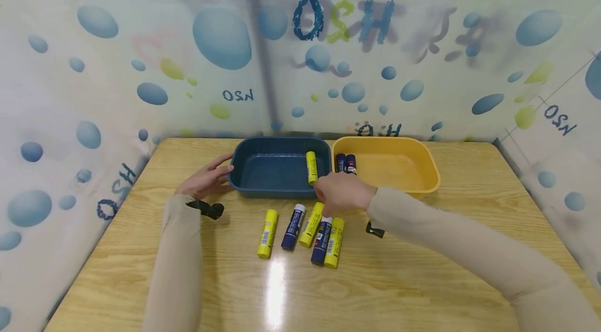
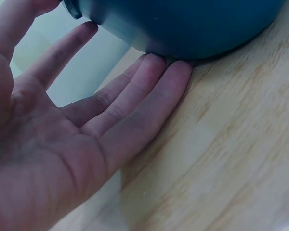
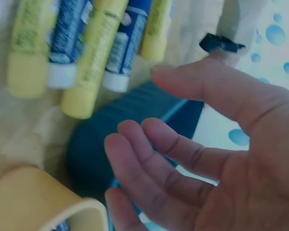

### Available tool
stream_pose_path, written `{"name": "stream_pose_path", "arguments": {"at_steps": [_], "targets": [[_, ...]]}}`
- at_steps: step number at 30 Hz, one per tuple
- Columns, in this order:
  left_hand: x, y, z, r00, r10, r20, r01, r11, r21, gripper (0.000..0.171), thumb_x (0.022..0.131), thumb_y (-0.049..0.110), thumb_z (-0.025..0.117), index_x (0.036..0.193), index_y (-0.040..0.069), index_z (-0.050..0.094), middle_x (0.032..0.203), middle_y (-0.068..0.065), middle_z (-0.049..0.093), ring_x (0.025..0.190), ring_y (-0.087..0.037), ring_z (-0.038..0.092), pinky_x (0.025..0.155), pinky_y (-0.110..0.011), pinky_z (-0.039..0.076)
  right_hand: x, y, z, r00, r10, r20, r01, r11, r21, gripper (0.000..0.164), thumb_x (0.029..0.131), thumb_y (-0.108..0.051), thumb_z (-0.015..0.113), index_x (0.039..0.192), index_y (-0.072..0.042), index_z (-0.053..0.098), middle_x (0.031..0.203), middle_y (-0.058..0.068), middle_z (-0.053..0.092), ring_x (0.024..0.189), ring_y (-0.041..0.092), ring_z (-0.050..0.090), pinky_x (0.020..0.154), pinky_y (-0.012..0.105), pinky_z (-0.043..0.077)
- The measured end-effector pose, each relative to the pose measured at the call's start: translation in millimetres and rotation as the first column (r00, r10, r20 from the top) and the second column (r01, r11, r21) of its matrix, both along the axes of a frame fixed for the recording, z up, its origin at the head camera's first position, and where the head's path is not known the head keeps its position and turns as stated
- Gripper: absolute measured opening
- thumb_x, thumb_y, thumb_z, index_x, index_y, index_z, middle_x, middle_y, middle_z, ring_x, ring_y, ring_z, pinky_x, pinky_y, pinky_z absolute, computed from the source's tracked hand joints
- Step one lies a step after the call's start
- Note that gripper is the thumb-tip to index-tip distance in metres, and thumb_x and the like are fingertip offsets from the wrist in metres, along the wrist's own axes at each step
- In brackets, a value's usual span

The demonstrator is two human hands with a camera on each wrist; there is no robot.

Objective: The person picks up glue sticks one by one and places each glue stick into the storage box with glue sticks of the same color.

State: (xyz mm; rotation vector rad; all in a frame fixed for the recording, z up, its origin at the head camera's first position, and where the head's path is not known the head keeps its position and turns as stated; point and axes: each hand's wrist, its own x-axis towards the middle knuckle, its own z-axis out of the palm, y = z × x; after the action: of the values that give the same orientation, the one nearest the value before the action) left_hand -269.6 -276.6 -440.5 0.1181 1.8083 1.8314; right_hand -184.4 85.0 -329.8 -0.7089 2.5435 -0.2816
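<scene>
My left hand (image 1: 206,178) rests at the left end of a dark blue bin (image 1: 281,193), its extended fingertips touching the bin's outer wall in the left wrist view. Inside that bin, near its right end, a yellow glue stick (image 1: 312,167) stands leaning. My right hand (image 1: 345,192) hovers by the bin's front right corner; in the right wrist view its thumb and fingers are apart with nothing between them. Below it on the table lie yellow glue sticks (image 1: 267,234) and navy glue sticks with white ends (image 1: 293,226), side by side in a loose row.
A yellow-orange bin (image 1: 429,180) stands directly right of the blue one, with two navy glue sticks (image 1: 351,163) at its left end. Both bins sit at the back of a wooden table (image 1: 399,290), close to a patterned curtain (image 1: 300,60).
</scene>
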Motion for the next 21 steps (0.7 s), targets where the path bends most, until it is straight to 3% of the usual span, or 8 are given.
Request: {"name": "stream_pose_path", "arguments": {"at_steps": [11,16,21], "targets": [[-1.6,-1.0,-0.9,1.000,-0.001,-0.002,0.001,1.000,0.000,0.064,0.105,0.022,0.046,0.157,0.017,0.009,0.155,-0.020,0.019,0.114,-0.014,0.056,0.103,-0.049,0.038,27.4,17.1,-19.3,0.985,0.170,0.040,-0.167,0.983,-0.077,0.023,0.078,-0.008,0.081,0.093,-0.015,0.064,0.087,-0.004,0.059,0.080,0.014,0.050,0.074,0.028,0.046],[-1.5,-1.1,-0.5,1.000,-0.003,-0.007,0.003,1.000,-0.003,0.064,0.105,0.022,0.046,0.157,0.017,0.009,0.155,-0.020,0.019,0.115,-0.015,0.056,0.103,-0.049,0.038,38.5,25.4,-30.7,0.958,0.286,0.012,-0.284,0.954,-0.095,0.029,0.077,-0.005,0.080,0.100,-0.017,0.066,0.098,-0.006,0.061,0.085,0.009,0.052,0.080,0.026,0.048],[-0.2,-1.3,-1.3,1.000,-0.010,-0.017,0.010,1.000,-0.017,0.064,0.105,0.023,0.045,0.157,0.017,0.008,0.155,-0.020,0.019,0.114,-0.014,0.056,0.102,-0.048,0.039,47.2,32.6,-43.8,0.912,0.397,-0.102,-0.405,0.911,-0.074,0.035,0.079,-0.010,0.079,0.110,-0.018,0.066,0.107,-0.007,0.062,0.094,0.007,0.055,0.086,0.031,0.048]]}}
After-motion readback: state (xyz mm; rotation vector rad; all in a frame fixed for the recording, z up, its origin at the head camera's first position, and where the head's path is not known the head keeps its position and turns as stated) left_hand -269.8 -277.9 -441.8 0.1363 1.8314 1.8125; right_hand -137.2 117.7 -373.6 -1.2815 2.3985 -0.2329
